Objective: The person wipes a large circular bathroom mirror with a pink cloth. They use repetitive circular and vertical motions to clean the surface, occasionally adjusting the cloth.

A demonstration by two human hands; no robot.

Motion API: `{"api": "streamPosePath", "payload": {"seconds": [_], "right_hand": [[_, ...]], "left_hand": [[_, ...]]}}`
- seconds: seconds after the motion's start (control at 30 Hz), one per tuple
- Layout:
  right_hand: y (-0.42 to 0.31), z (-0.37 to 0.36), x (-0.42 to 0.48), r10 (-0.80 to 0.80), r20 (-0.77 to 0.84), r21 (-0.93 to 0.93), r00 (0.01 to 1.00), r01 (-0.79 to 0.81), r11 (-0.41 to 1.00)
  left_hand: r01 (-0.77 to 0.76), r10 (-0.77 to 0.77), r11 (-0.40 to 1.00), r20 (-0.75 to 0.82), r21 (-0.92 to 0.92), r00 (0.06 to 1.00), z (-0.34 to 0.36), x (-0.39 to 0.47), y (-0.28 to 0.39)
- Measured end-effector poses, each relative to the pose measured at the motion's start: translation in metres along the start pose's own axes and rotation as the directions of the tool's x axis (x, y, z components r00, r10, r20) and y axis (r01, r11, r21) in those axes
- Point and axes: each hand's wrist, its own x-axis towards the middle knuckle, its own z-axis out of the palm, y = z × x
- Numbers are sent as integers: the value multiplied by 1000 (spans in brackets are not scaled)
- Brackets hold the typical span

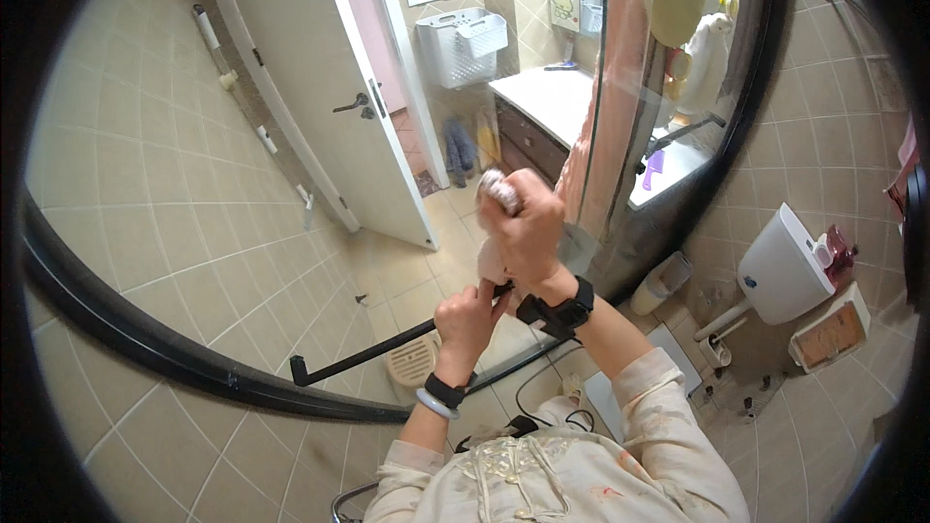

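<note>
My right hand (532, 225) is closed around a bunched pale cloth (499, 192), whose lower part hangs down towards my left hand. My left hand (466, 319) grips a black bar (385, 351) beside a glass panel, just below the right hand. The bar runs down-left to a bent black end. Part of the cloth touches the bar near my left fingertips. Both wrists wear black bands, and a pale bangle (437, 404) is on the left forearm.
A curved black rail (218, 383) crosses the left side. An open door (312, 87) stands ahead. A white basket (458, 51) hangs on the wall by a white counter (552, 98). A pink curtain (592, 152) and a toilet cistern (777, 276) are at the right.
</note>
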Motion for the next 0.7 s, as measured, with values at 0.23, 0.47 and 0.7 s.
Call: {"api": "streamPosePath", "payload": {"seconds": [0.23,0.47,0.7], "right_hand": [[-21,-1,57,55,-185,98,981,-37,994],[1,2,-10,-17,-79,-28,997,15,999],[-31,7,66,-184,-136,71,973,195,978]], "left_hand": [[49,-50,999,20,23,999,-9,-2,2],[69,-69,998,40,-3,997,-5,2,5],[106,-106,994,-5,20,994,-11,0,6]]}}
